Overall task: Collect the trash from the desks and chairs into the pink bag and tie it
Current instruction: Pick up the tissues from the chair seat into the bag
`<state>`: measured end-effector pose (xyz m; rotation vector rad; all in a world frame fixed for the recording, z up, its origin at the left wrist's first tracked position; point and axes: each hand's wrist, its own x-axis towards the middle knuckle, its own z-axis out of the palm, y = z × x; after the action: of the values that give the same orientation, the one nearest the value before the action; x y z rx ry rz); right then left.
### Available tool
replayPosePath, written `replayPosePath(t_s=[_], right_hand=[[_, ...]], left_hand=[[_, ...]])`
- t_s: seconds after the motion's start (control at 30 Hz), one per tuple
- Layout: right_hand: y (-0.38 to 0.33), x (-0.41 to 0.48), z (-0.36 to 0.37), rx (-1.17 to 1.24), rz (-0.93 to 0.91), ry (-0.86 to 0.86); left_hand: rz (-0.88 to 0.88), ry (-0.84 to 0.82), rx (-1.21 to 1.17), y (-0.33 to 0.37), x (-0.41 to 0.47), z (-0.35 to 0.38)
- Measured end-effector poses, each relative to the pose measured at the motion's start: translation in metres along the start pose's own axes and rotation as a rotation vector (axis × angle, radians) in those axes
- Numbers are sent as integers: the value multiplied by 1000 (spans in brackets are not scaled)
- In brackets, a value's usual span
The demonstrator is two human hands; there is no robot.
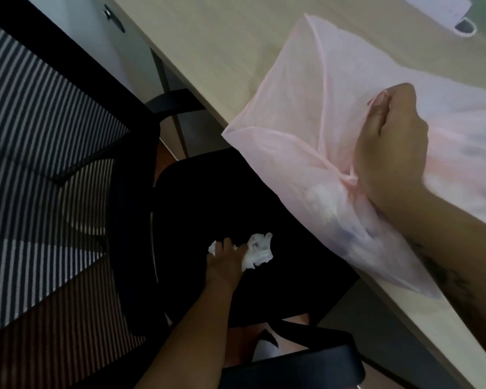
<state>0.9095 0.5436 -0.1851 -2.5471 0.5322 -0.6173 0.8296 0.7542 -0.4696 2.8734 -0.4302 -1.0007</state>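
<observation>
A thin pink bag (pixel 295 119) hangs over the edge of the light wooden desk (pixel 208 37), with pale crumpled trash showing through its lower part. My right hand (pixel 390 153) is shut on the bag's gathered rim. Down on the black chair seat (pixel 216 186), my left hand (pixel 225 262) grips a crumpled white tissue (pixel 258 251).
The chair's striped mesh backrest (pixel 40 136) fills the left side. Black armrests sit at the far side (pixel 174 103) and near the bottom (pixel 292 369). White paper (pixel 443 7) lies at the desk's top right corner.
</observation>
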Motion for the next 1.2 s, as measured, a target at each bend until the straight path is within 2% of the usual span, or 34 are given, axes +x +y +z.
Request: replayPosePath(t_s=[0.13, 0.3, 0.37, 0.43, 0.53, 0.67, 0.8, 0.97, 1.07, 1.2], right_hand=[[1, -5, 0, -7, -3, 2], [0, -20, -9, -32, -26, -27], [0, -22, -16, -63, -14, -94], [0, -22, -28, -58, 16, -168], [2, -25, -48, -8, 60, -208], [-6, -28, -84, 78, 117, -160], [-20, -21, -110, 117, 103, -131], [-34, -14, -134, 178, 88, -96], [-41, -9, -153, 250, 70, -11], [-51, 4, -181, 361, 142, 166]], left_hand=[[26, 46, -23, -5, 3, 7], [12, 92, -207, -20, 1, -21], [-22, 123, -309, -26, -5, -40], [-45, 230, -511, -32, -19, -59], [-89, 377, -814, -36, -54, -101], [-42, 459, -884, -35, -108, -187], [-71, 573, -999, -31, -137, -258], [54, 722, -1205, 34, -167, -349], [249, 591, -1049, 75, -182, -384], [376, 135, -765, 94, -176, -381]])
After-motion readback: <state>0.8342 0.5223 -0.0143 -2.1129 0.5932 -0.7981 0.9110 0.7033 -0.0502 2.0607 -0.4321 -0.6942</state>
